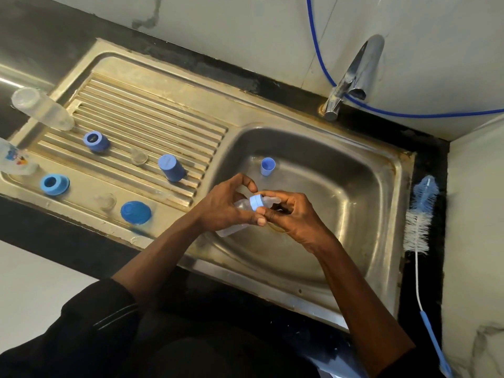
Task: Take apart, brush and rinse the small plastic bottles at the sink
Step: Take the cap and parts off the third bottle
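Pale marbled wall tiles (245, 28) back a black stone counter (54, 230); a blue hose (317, 50) crosses them.

home kitchen, sink corner. evidence: stainless single-bowl sink (354, 192) with a ribbed drainboard (152, 115), set into a dark stone counter (68, 230). chrome tap (354, 72) at the back edge, thin blue hose (312, 25) running down the pale tiled wall (245, 28). bottle brush (421, 211) lies on the counter right of the sink. feeding-bottle parts are spread on the drainboard: blue caps (171, 167), blue rings (54, 184), clear teats (139, 156), a clear bottle (41, 109) lying at the far left. rust-coloured staining along the sink rim and ribs.
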